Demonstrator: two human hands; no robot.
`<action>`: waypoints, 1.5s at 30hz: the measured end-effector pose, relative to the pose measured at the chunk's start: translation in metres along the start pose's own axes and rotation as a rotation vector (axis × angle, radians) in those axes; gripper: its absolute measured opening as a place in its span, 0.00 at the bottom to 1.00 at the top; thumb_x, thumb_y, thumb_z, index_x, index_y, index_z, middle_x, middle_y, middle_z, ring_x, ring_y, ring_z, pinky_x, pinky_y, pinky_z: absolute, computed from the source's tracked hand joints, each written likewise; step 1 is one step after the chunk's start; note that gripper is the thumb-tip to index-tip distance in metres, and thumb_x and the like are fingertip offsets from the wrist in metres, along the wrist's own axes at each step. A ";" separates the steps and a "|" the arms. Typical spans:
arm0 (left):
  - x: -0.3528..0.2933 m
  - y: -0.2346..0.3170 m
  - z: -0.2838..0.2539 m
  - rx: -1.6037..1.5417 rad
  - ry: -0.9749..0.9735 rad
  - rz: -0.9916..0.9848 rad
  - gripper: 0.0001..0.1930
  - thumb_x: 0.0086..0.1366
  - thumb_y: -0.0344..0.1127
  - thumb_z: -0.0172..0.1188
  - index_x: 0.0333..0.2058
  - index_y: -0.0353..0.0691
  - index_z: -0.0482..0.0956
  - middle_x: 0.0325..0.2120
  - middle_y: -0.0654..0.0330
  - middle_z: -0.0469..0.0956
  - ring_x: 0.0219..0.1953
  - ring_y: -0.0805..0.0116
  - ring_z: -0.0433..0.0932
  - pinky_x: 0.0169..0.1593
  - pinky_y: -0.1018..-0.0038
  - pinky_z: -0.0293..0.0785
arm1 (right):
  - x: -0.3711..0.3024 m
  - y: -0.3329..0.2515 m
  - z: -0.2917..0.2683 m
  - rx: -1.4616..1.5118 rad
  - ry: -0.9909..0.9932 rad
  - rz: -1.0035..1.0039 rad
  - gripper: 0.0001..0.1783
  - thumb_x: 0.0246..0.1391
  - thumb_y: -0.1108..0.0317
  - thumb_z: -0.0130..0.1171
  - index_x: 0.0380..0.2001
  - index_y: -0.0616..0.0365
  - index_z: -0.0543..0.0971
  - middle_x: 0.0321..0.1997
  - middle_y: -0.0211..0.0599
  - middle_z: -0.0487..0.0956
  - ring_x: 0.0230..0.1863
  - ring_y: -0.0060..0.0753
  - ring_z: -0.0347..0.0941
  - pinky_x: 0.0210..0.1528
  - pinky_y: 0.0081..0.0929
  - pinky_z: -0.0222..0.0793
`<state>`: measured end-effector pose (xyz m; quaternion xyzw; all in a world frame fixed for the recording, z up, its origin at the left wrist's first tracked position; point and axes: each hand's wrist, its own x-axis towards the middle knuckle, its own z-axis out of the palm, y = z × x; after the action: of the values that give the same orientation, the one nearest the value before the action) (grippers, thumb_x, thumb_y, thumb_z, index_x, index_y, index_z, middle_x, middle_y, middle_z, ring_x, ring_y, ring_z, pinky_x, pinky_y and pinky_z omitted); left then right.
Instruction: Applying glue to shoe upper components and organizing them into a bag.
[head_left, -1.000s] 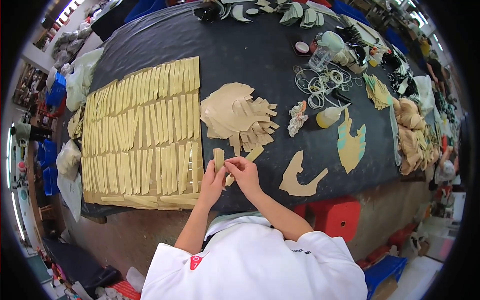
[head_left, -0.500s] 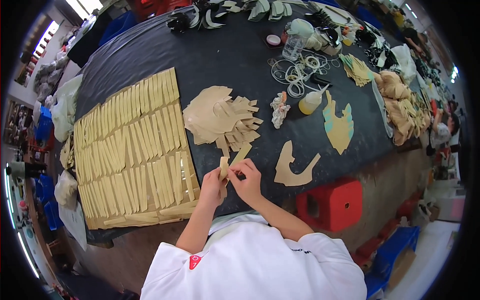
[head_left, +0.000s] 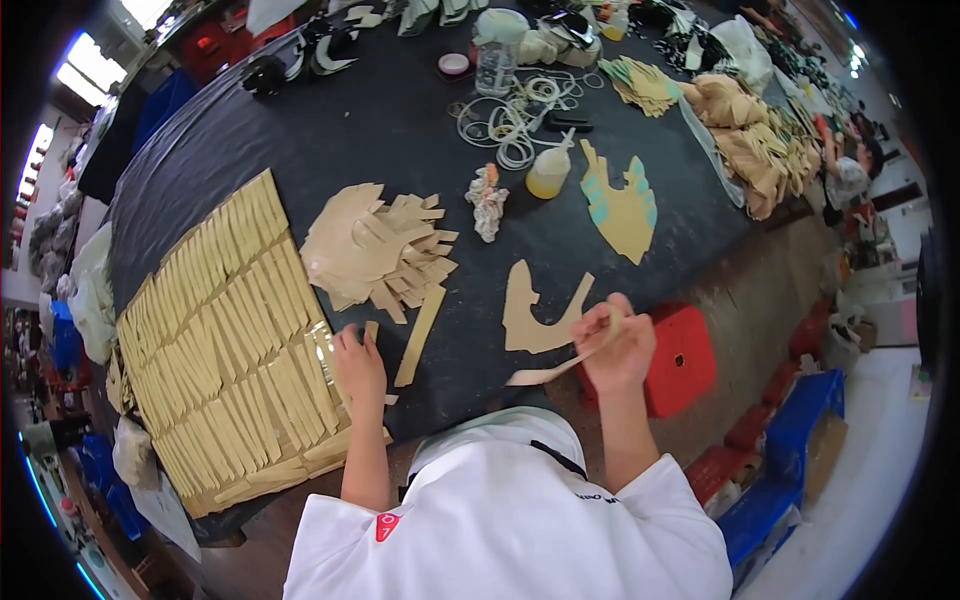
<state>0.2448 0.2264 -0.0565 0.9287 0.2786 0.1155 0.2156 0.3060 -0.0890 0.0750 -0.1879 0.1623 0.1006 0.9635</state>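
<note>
My right hand (head_left: pixel 620 352), raised at the near edge of the table, pinches a thin pale tan strip (head_left: pixel 545 376) that curls over the fingers and trails left. My left hand (head_left: pixel 360 368) is closed by the right edge of a board of strips (head_left: pixel 310 455); a short tan strip (head_left: pixel 371 331) pokes out past its fingertips. Between the hands one yellowish strip (head_left: pixel 420 335) lies on the black cover. Beyond my right hand is a curved, hook-shaped tan piece (head_left: pixel 530 327). A pile of tan cut pieces (head_left: pixel 365 245) lies beyond my left hand.
A squeeze bottle of yellow liquid (head_left: pixel 548 172), a crumpled wad (head_left: pixel 487 205), coiled white cord (head_left: pixel 510 125) and a clear jar (head_left: pixel 496 65) stand farther back. A tan piece with turquoise patches (head_left: pixel 625 215) lies right. A red stool (head_left: pixel 682 360) is beside the table.
My hands have parted: the right moved right, drawing out the pale strip, and the left moved left toward the board. The head view has shifted, sliding the table's contents leftward.
</note>
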 end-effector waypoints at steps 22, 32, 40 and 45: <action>-0.060 0.146 0.097 -0.016 -0.403 0.732 0.27 0.55 0.32 0.54 0.56 0.44 0.64 0.59 0.62 0.61 0.63 0.64 0.56 0.62 0.61 0.50 | 0.084 -0.032 -0.133 -1.313 0.045 0.190 0.12 0.46 0.75 0.62 0.37 0.65 0.78 0.26 0.33 0.78 0.26 0.20 0.73 0.24 0.15 0.65; -0.062 0.148 0.098 -0.038 -0.418 0.679 0.26 0.57 0.31 0.52 0.57 0.46 0.64 0.61 0.61 0.59 0.64 0.64 0.54 0.64 0.61 0.48 | 0.120 -0.001 -0.123 -1.475 0.045 0.318 0.10 0.53 0.69 0.56 0.30 0.68 0.79 0.24 0.37 0.78 0.20 0.23 0.75 0.22 0.19 0.71; -0.062 0.148 0.097 -0.053 -0.428 0.669 0.26 0.57 0.31 0.52 0.57 0.46 0.64 0.61 0.61 0.59 0.65 0.64 0.54 0.64 0.61 0.47 | 0.123 0.000 -0.129 -1.528 0.045 0.327 0.10 0.53 0.69 0.57 0.30 0.68 0.79 0.23 0.38 0.78 0.19 0.25 0.76 0.22 0.20 0.72; -0.062 0.147 0.097 -0.063 -0.434 0.664 0.26 0.57 0.30 0.52 0.57 0.46 0.64 0.61 0.61 0.58 0.65 0.64 0.54 0.64 0.60 0.47 | 0.124 0.002 -0.128 -1.560 0.042 0.315 0.10 0.53 0.69 0.57 0.29 0.68 0.79 0.22 0.38 0.78 0.19 0.26 0.76 0.21 0.20 0.72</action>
<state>0.2954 0.0477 -0.0791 0.9640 -0.0925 -0.0115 0.2489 0.3853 -0.1216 -0.0812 -0.7849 0.0878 0.3166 0.5253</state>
